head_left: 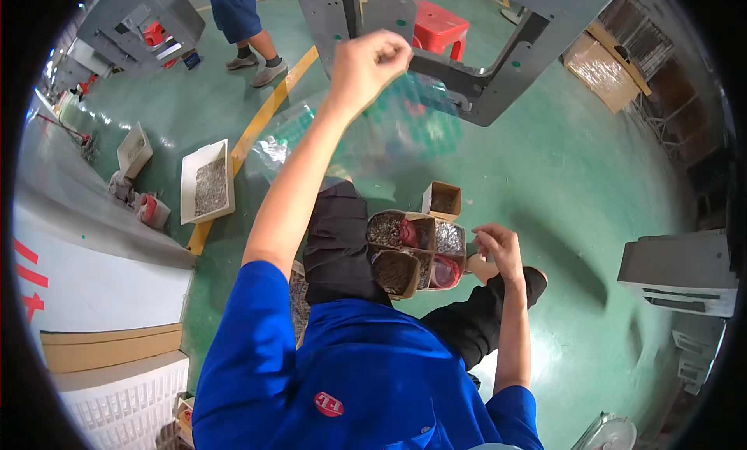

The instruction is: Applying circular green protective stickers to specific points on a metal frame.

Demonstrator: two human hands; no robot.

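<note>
My left hand (369,67) is raised at the end of a stretched arm, beside the lower edge of a grey metal frame (517,76). Its fingers are curled together; whatever they may hold is hidden. Lower down, my right hand (502,249) hovers by the right side of a cluster of small open boxes (402,293). Thumb and fingers pinch together there, and anything between them is too small to make out. The boxes hold small metal parts (449,237), some in red plastic bags (446,271). One more small cardboard box (442,201) stands just beyond them.
Clear plastic sheeting (373,135) lies on the green floor below the frame. White trays of small parts (208,187) sit at left by a yellow line. A red stool (440,29) is behind the frame. Another person (237,14) stands at the far left. Grey metal housings (681,271) are at right.
</note>
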